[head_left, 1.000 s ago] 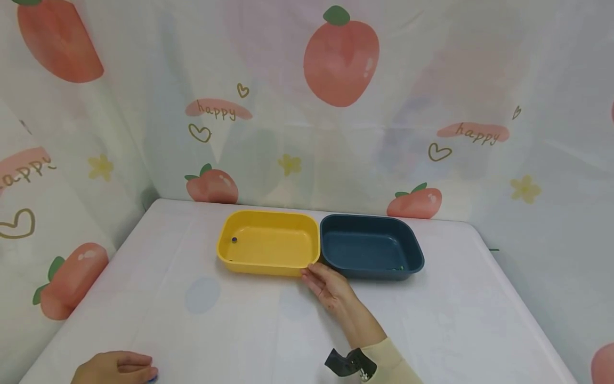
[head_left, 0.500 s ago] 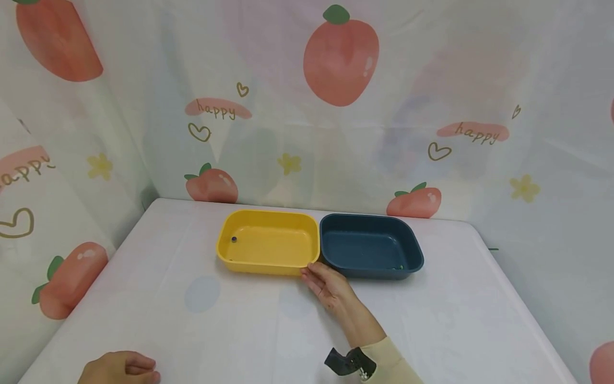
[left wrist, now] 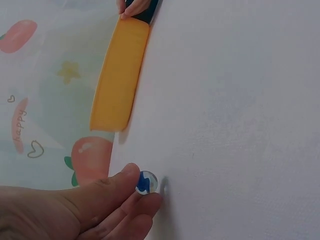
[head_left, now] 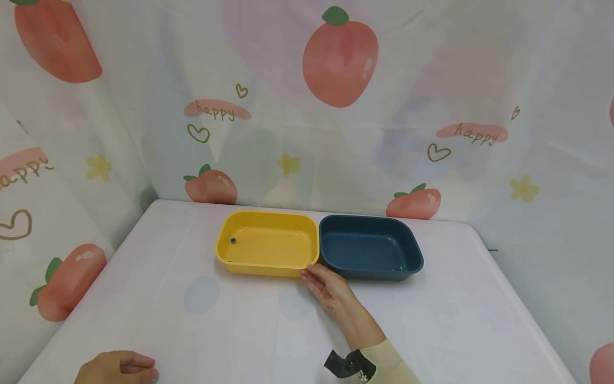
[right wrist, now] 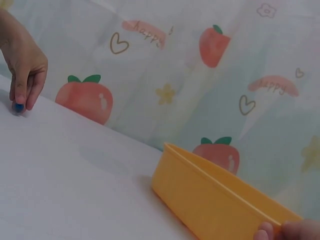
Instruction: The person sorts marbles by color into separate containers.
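Low at the left of the table, my left hand (head_left: 117,367) pinches a clear glass marble (left wrist: 146,183) with a blue swirl between thumb and fingertips, close over the white cloth. My right hand (head_left: 331,288) grips the near right corner of a yellow tray (head_left: 268,270), thumb at the rim and fingers against the outer wall. Inside that tray, toward its left end, lies a small dark blue marble (head_left: 233,241). A dark blue tray (head_left: 371,273) stands against the yellow one's right side, with tiny green-tinted bits (head_left: 401,269) near its front right corner.
White cloth (head_left: 230,330) covers the table, whose far edge runs just behind the trays. A fruit-printed curtain (head_left: 268,69) hangs behind and along both sides. A black strap (head_left: 350,364) sits on the right wrist over a pale sleeve (head_left: 390,362).
My left hand has shifted slightly right, then a touch back left, while holding the marble. Less of the marble's blue shows in the head view. The right hand and both trays keep their places.
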A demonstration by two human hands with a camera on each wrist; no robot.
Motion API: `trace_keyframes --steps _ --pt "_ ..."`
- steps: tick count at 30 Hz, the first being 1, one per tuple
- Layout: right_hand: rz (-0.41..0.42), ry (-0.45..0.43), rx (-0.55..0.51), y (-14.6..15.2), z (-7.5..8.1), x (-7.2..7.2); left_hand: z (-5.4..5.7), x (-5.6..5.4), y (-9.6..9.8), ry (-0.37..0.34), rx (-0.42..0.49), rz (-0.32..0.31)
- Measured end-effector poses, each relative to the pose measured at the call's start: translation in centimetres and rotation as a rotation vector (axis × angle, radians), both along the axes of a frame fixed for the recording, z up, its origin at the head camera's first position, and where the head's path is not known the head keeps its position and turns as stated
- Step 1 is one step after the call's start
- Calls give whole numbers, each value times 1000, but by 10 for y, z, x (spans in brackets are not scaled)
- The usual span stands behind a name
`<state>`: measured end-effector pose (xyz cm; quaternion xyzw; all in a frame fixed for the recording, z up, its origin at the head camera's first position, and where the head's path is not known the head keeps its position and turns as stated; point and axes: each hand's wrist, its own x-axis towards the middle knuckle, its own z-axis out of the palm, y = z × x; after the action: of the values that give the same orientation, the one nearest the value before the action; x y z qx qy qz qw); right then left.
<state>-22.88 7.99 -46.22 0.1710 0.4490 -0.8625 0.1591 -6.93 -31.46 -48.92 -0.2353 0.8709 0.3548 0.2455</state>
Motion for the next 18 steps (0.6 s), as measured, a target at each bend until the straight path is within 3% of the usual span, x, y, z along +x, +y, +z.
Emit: trace_keyframes --steps 12,18 --pt "-2 2 -4 0 -1 0 24 -21 15 187 33 -13" --pt "2 10 -5 0 -1 0 33 -39 22 211 137 54"
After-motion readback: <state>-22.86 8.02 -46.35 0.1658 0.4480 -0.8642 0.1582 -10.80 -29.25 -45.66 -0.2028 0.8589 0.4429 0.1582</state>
